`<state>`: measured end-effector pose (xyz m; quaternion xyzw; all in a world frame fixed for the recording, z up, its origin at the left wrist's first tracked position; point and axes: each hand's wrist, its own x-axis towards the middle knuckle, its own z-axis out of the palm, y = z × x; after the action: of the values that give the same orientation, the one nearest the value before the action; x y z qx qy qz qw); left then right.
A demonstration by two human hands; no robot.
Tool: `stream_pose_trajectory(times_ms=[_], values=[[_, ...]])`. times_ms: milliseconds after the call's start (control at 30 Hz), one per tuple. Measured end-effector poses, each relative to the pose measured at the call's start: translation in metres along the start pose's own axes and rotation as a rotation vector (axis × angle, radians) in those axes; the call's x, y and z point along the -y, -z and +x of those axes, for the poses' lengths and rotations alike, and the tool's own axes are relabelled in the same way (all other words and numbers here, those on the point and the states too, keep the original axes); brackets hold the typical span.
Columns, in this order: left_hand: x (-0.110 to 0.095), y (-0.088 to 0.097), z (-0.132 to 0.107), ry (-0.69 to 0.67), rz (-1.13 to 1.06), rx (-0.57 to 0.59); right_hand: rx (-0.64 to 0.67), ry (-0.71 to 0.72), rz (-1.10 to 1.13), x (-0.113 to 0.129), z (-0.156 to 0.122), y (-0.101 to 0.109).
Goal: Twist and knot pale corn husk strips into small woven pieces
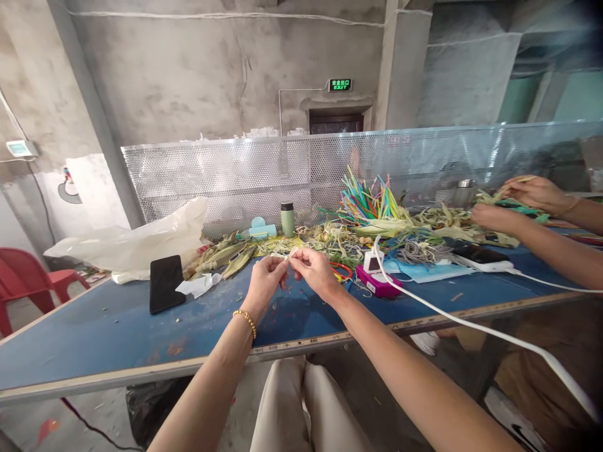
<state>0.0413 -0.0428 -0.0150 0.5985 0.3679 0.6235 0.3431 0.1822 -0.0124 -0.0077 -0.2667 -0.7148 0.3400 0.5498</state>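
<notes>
My left hand (268, 276) and my right hand (313, 269) meet above the blue table, fingertips nearly touching. Both pinch a small pale strip of what looks like corn husk (293, 252); most of it is hidden by the fingers. Right behind them lies a heap of dried corn husks (336, 242). Long greenish husks (230, 256) are spread to the left of my hands. A red-orange ring of cord (343, 271) rests close to my right hand.
A black phone (166, 284) and white paper (198, 285) lie left. A green bottle (287, 220) and colourful sticks (370, 199) stand behind. On the right are a magenta power strip (377, 281), a white cable (438, 307) and a co-worker's hands (522, 204) holding husk.
</notes>
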Motion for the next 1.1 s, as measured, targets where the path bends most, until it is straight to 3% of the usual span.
stream_pose_trajectory(times_ms=[233,467,667,900,1100], values=[[0.002,0.002,0.003,0.014,-0.072,0.007,0.036,-0.019,0.015,-0.003,-0.001,-0.003],[0.002,0.002,0.002,0.016,-0.044,0.012,-0.072,-0.038,-0.061,-0.008,0.002,-0.004],[0.005,0.001,0.004,0.011,-0.073,-0.004,-0.091,-0.02,-0.057,-0.011,0.003,-0.006],[0.004,0.001,0.002,0.16,-0.323,0.064,-0.054,0.019,-0.07,-0.011,0.002,-0.008],[0.009,0.001,0.004,0.174,-0.33,0.037,-0.065,-0.018,-0.066,-0.011,0.003,-0.01]])
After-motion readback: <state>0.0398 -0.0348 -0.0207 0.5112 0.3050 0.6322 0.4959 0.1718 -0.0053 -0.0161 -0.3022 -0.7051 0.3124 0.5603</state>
